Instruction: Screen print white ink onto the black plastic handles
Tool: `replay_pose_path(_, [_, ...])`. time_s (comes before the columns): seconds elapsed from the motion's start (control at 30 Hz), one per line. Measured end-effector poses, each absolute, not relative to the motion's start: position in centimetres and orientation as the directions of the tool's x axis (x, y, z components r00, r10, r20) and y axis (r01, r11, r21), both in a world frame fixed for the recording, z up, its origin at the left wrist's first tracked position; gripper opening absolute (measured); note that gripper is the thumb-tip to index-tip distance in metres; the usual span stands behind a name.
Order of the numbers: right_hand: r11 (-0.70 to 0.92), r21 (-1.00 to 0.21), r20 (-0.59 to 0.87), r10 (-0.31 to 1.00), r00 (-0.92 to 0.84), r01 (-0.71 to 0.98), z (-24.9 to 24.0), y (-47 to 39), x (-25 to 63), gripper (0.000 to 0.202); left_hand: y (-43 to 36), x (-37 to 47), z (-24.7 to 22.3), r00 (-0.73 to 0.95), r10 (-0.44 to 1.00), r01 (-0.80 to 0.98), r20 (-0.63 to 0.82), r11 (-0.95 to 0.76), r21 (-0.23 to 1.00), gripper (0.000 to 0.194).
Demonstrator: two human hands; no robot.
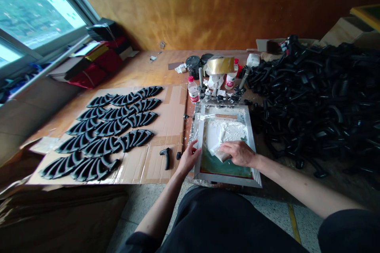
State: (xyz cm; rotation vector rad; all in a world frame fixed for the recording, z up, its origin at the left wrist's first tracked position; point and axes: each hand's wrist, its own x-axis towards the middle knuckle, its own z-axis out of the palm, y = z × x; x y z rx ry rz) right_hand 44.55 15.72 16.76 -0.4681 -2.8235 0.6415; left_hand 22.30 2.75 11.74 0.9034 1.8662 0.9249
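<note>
A silk-screen frame with a silver metal border lies flat in front of me. White ink is smeared thickly over the upper part of its green mesh. My right hand is closed on a pale, crumpled cloth, pressed against the mesh at the lower edge of the ink. My left hand rests by the frame's left border with thumb and fingers apart, holding nothing. A flat wooden strip lies across the screen's top end. Left of my left hand, one black curved handle lies alone on the cardboard.
Rows of black handles cover the cardboard at left. A large heap of black handles fills the right side. Behind the frame stand a clamp post, red-capped bottles and a black tub. Folders lie by the window.
</note>
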Motion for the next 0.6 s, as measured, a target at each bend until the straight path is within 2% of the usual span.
replay_pose_path(0.1, [0.822,-0.448,0.140,0.453,-0.880,0.352,18.1,17.1,43.0,0.025,2.8,22.1,13.1,-0.344,0.864,0.187,-0.367,0.446,0.875,0.061])
replay_pose_path(0.23, [0.748,-0.443,0.238,0.630,-0.739,0.495,21.5,21.9,40.6,0.054,2.8,21.7,17.2,-0.277,0.887,0.057,-0.368,0.398,0.916,0.065])
replay_pose_path(0.3, [0.689,-0.465,0.262,0.707,-0.657,0.556,22.9,25.0,41.8,0.052,3.1,21.8,19.8,-0.299,0.889,-0.030,-0.345,0.353,0.935,0.055])
replay_pose_path(0.37, [0.570,-0.530,0.277,0.817,-0.506,0.628,23.3,27.9,44.8,0.041,4.0,21.9,22.3,-0.338,0.893,-0.101,-0.299,0.281,0.954,0.052])
replay_pose_path(0.43, [0.370,-0.604,0.228,0.929,-0.292,0.705,22.3,29.6,48.3,0.035,5.6,22.0,24.7,-0.385,0.902,-0.160,-0.194,0.142,0.977,0.055])
replay_pose_path(0.5, [0.186,-0.630,0.124,0.983,-0.138,0.754,20.1,29.4,50.6,0.036,7.7,22.1,26.8,-0.402,0.913,-0.199,-0.061,-0.022,0.980,0.053])
replay_pose_path(0.57, [0.169,-0.610,0.028,0.981,-0.192,0.774,17.2,27.2,50.9,0.037,9.6,22.1,28.1,-0.390,0.920,-0.227,0.021,-0.118,0.967,0.051])
replay_pose_path(0.6, [0.245,-0.593,0.002,0.953,-0.303,0.767,15.8,25.5,50.3,0.036,10.3,22.3,28.4,-0.395,0.918,-0.242,0.027,-0.133,0.961,0.050])
